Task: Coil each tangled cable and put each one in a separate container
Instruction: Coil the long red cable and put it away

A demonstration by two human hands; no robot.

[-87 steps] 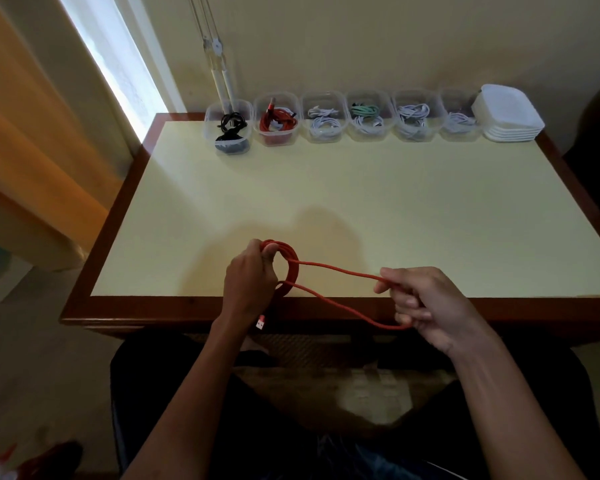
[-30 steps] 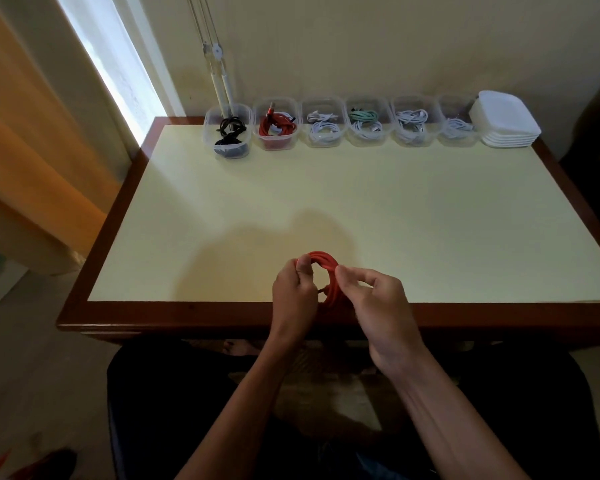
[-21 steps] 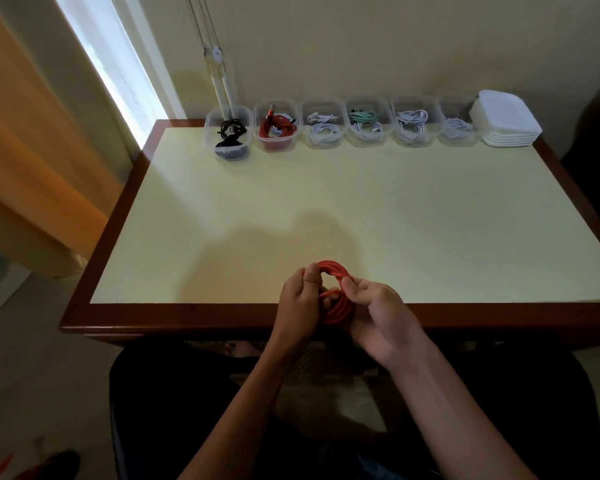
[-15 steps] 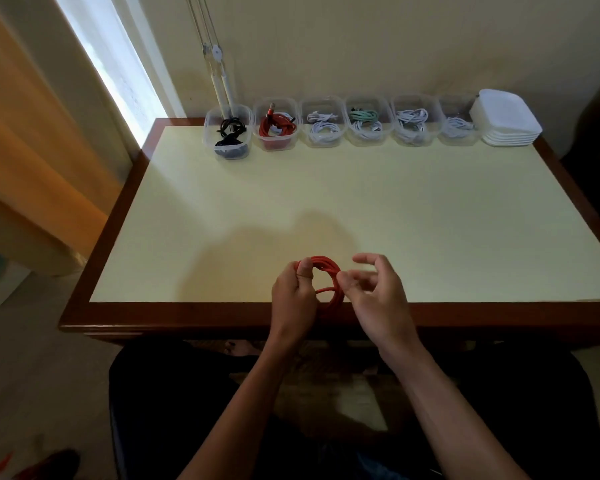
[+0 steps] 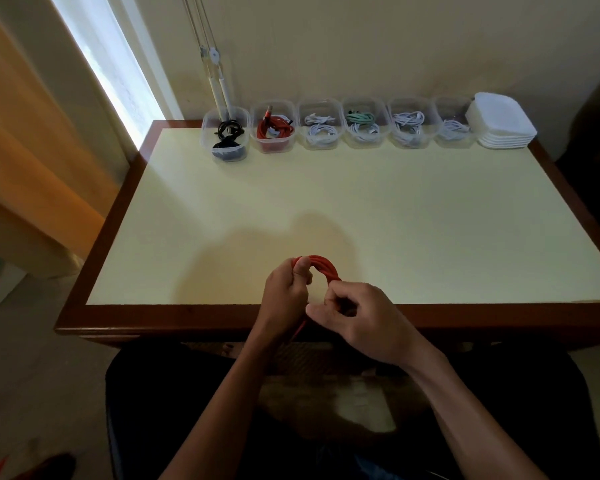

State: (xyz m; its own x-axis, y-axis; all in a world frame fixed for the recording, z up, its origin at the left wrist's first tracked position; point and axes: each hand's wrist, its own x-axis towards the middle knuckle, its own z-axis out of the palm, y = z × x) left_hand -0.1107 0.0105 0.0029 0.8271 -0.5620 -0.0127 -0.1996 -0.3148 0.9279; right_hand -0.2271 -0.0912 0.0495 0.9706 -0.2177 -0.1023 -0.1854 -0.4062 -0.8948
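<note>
Here, a pale yellow counter (image 5: 361, 209) with a dark brown wooden border stands against a cream wall, a bright window at far left. Six clear plastic containers (image 5: 366, 124) line its far edge, each holding cable, beside one stack of white lids (image 5: 503, 124). At the near edge, the left hand (image 5: 284, 299) and right hand (image 5: 361, 313) each pinch one coiled red cable (image 5: 324, 268).

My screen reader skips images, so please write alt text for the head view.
Two hands, left and right, grip a coiled red cable above the near edge of a pale yellow table; six clear plastic containers holding cables line its far edge.
</note>
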